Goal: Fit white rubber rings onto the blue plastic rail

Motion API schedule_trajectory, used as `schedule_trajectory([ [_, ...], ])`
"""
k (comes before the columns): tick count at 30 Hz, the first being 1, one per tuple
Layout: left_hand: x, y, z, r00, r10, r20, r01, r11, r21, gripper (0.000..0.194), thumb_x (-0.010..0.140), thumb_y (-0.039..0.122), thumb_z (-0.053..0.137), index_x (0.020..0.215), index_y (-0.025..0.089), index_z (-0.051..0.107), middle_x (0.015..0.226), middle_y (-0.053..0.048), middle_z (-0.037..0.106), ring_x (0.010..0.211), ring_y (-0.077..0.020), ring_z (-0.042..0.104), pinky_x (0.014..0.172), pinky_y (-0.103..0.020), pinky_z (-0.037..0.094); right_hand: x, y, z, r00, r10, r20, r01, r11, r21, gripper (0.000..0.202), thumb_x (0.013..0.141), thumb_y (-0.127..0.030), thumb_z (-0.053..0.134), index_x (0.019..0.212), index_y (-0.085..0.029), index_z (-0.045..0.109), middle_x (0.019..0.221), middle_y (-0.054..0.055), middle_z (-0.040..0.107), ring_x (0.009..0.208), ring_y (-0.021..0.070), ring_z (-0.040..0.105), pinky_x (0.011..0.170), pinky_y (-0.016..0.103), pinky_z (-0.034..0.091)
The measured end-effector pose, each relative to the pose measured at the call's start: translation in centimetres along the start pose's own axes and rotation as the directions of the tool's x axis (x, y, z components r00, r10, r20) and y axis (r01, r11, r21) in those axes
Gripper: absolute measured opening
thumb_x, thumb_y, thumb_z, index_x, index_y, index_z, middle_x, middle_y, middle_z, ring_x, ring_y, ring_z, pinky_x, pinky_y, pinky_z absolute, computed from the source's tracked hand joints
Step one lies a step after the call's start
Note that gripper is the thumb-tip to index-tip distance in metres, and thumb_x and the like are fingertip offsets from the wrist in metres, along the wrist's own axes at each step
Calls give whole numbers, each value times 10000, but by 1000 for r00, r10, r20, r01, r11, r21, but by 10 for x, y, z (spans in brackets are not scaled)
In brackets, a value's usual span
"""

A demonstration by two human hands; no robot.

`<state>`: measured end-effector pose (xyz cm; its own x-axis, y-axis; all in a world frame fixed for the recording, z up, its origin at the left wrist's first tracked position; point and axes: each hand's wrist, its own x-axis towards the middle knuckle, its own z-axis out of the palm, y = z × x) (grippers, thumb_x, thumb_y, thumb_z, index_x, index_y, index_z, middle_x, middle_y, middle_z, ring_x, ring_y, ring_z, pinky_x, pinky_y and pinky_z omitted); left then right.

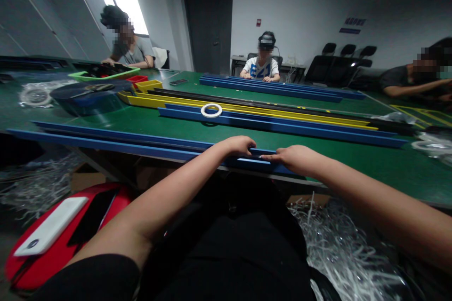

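A long blue channel strip (141, 146) lies along the front edge of the green table. My left hand (240, 146) is closed on its right part, fingers curled over the rim. Close beside it, my right hand (294, 157) grips the same strip near its right end, with the index finger stretched along it toward the left hand. A short pale band (253, 161) shows on the strip's near side below the fingers. The right thumb and the undersides of both hands are hidden.
Behind lie another blue strip (300, 128) with a white tape roll (211, 111) on it, yellow strips (247, 107) and a big dark blue roll (90, 99). Green tray (122, 74) stands farther left. Three people sit around the table. Shredded white waste (349, 249) lies below.
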<state>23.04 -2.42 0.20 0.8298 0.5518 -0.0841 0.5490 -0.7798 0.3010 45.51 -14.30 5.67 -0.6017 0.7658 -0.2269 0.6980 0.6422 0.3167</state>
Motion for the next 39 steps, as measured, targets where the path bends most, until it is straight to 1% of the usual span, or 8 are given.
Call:
schedule_trajectory([
  [3, 0, 1, -1, 1000, -21, 7, 21, 1000, -12, 428, 720, 323, 635, 1137, 231, 673, 1102, -41, 719, 936, -201, 649, 724, -236, 450, -13, 7, -3, 999, -21, -35, 21, 1000, -9, 578, 918, -181, 399, 1453, -399, 412, 903, 25, 665, 648, 139, 582, 552, 253, 280],
  [7, 1, 0, 0, 999, -38, 1, 38, 999, -19, 432, 703, 334, 643, 1124, 243, 679, 1100, -40, 718, 950, -212, 648, 729, -243, 455, -31, 17, -7, 997, -47, -60, 43, 997, -59, 606, 889, -129, 431, 1448, -363, 424, 870, 26, 630, 660, 133, 552, 547, 255, 251],
  [12, 2, -2, 1, 999, -50, 5, 50, 999, -9, 438, 705, 349, 638, 1129, 247, 678, 1112, -47, 713, 953, -227, 650, 739, -263, 464, -42, 26, 1, 995, -61, -76, 51, 992, -119, 538, 901, -137, 434, 1397, -338, 476, 850, 19, 603, 625, 127, 515, 538, 268, 242],
  [16, 0, 0, 0, 999, -50, 13, 50, 999, 9, 464, 721, 367, 628, 1168, 246, 662, 1142, -53, 707, 970, -232, 648, 754, -272, 468, -38, 26, 4, 997, -55, -59, 45, 987, -154, 547, 890, -129, 449, 1392, -342, 481, 857, 22, 611, 606, 128, 521, 521, 268, 232],
  [21, 0, 0, 0, 999, -52, 7, 52, 998, 22, 491, 733, 364, 628, 1208, 243, 644, 1205, -58, 687, 1021, -233, 641, 790, -268, 473, -29, 21, 0, 999, 21, 37, -14, 984, -176, 570, 856, -114, 473, 1382, -329, 510, 841, 43, 642, 570, 141, 556, 493, 266, 223],
  [29, -2, 1, 0, 998, -64, 1, 64, 997, 45, 464, 737, 354, 628, 1190, 258, 656, 1146, -45, 711, 987, -221, 655, 757, -254, 473, -14, 7, 8, 976, 142, 166, -122, 985, -125, 486, 893, -178, 441, 1342, -310, 572, 853, 84, 688, 652, 190, 646, 537, 252, 336],
  [34, -3, 3, 0, 997, -74, 6, 74, 994, 85, 455, 754, 369, 615, 1198, 274, 648, 1161, -30, 708, 1001, -214, 654, 775, -252, 479, -13, 2, 11, 967, 198, 158, -178, 975, -133, 478, 902, -192, 434, 1337, -336, 569, 874, 85, 690, 650, 196, 651, 564, 262, 381],
  [39, -4, 5, -2, 996, -85, 9, 84, 994, 76, 473, 751, 372, 626, 1216, 284, 642, 1162, -26, 709, 998, -209, 657, 775, -242, 480, -12, 4, 12, 973, 170, 157, -153, 981, -119, 486, 876, -168, 458, 1311, -336, 593, 855, 79, 689, 652, 194, 650, 564, 258, 384],
])
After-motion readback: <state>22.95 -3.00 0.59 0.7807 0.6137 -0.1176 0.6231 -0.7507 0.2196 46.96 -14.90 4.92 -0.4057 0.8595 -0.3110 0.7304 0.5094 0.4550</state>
